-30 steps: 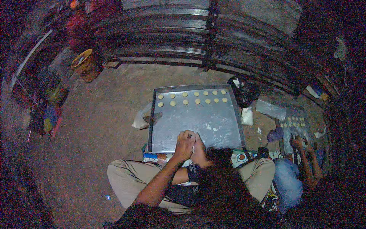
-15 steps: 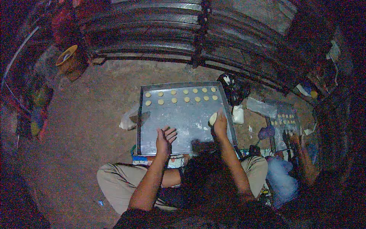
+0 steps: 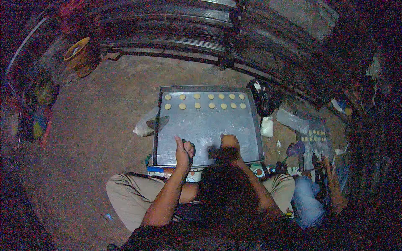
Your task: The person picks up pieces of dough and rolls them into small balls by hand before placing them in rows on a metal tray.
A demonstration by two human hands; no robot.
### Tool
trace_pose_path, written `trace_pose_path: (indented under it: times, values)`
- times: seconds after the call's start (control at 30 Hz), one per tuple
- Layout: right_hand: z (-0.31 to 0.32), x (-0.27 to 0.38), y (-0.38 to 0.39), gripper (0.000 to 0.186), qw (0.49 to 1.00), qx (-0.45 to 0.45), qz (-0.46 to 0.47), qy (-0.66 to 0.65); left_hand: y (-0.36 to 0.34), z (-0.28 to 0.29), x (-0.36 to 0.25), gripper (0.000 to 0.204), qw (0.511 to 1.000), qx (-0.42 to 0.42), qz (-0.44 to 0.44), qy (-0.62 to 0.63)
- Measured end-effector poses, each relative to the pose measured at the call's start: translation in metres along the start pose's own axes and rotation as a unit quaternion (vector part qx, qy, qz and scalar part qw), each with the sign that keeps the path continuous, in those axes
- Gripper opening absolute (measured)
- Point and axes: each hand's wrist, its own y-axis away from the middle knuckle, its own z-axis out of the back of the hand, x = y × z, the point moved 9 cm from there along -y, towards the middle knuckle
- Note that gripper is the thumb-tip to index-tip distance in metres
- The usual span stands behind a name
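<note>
A large metal tray (image 3: 205, 121) lies in front of my crossed legs, holding two rows of small pale dough rounds (image 3: 197, 96) along its far part and white dusting lower down. Over the near left of the tray, my left hand (image 3: 184, 151) has curled fingers and a raised thumb, with nothing visible in it. My right hand (image 3: 229, 142) is low over the near right of the tray, back upward and fingers bent under in dark shadow; whatever it holds is hidden.
Clear bags (image 3: 144, 127), a white bag (image 3: 266, 126) and a black bag (image 3: 270, 100) flank the tray. A co-worker's hand (image 3: 325, 160) is by a second tray (image 3: 318, 146) at right. A yellow basket (image 3: 78, 52) stands back left, metal racking behind.
My hands were together a second ago, then parted, left open and right holding pale dough. Now my left fingers have curled and my right hand has turned down over the tray, its dough hidden.
</note>
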Motion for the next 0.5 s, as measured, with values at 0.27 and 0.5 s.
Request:
trace_pose_path:
  times: [0.27, 0.5]
  values:
    - [-0.025, -0.040, -0.017, 0.035, 0.984, -0.110, 0.024, 0.141, -0.009, -0.011, 0.024, 0.060, 0.999, 0.015, 0.047, 0.019]
    - [-0.057, 0.023, 0.001, 0.035, 0.994, 0.040, -0.016, 0.097, -0.006, 0.014, 0.004, 0.059, 0.999, -0.049, -0.015, -0.009]
